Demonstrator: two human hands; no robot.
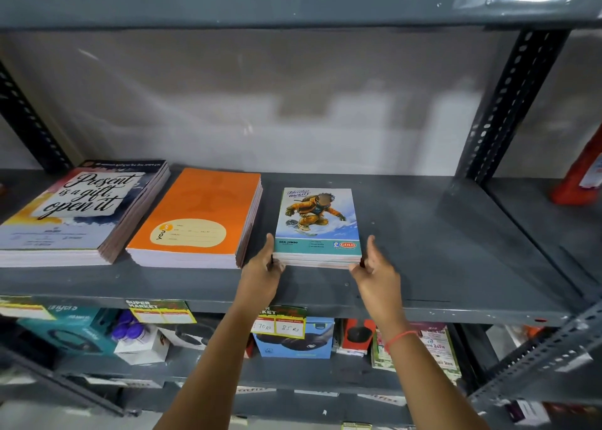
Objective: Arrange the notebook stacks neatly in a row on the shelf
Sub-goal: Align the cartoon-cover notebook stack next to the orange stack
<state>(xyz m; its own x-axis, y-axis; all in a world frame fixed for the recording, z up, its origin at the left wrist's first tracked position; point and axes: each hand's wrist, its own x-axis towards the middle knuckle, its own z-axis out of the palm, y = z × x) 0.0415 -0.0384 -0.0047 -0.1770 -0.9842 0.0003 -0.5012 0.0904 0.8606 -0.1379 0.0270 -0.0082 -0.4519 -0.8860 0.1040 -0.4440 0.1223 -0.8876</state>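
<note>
1. Both hands are working the small stack of notebooks [317, 226] on the grey metal shelf [439, 250]. The left hand [262, 275] is sitting at the stack's near-left corner, thumb lying up along the left edge and the fingers curling under the near edge, so it's grasping that corner loosely, not squeezing.
2. The right hand [378, 276] is mirroring that at the near-right corner: thumb pointing up just beside the right edge, fingertips pressing against the near edge. Can't really tell how much of it is actually wrapping the stack versus just touching it. A red thread [399, 337] is sitting around that wrist.
3. The stack itself is only a few notebooks thick, cover showing a snowboarder in an orange jacket, "Adventure awaits" at the top and a teal strip with a "GOLD" logo along the near end.
4. It's lying flat, long axis running near to far, title end pointing toward the back wall, pretty much square to the shelf edge.
5. Position-wise it's sitting roughly mid-shelf, just right of the orange notebook stack [198, 218], with a narrow gap between them. Further left is the "Present is a gift, open it" stack [78, 211], which is angling a bit. Both of those are bigger and thicker.
</note>
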